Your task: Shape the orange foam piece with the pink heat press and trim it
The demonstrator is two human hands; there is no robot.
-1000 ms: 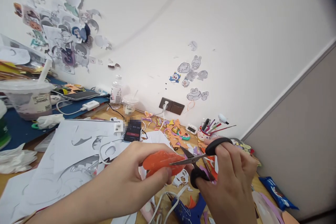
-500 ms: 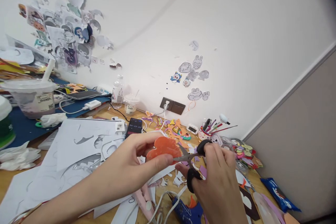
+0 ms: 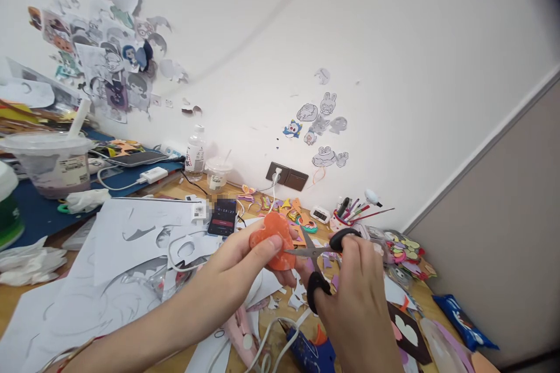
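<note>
My left hand pinches an orange cut-out with a rounded, lobed outline, thumb on its front face and fingers behind. Fingers and thumb of my right hand sit in the black handles of a pair of scissors. The blades are spread apart and point left, one tip at the right edge of the orange piece. Whether the blades touch it, I cannot tell. Below the hands lie small paper scraps in white and purple.
A blue glue gun, a pink tool and white cables lie in front. Drawing sheets cover the left, near a phone and lidded cup. A pen holder and a blue packet are to the right.
The orange cut-out has been turned more upright in my left hand, and its fingers now show beneath and beside it. The scissor blades have opened wider. My right hand has shifted slightly left.
</note>
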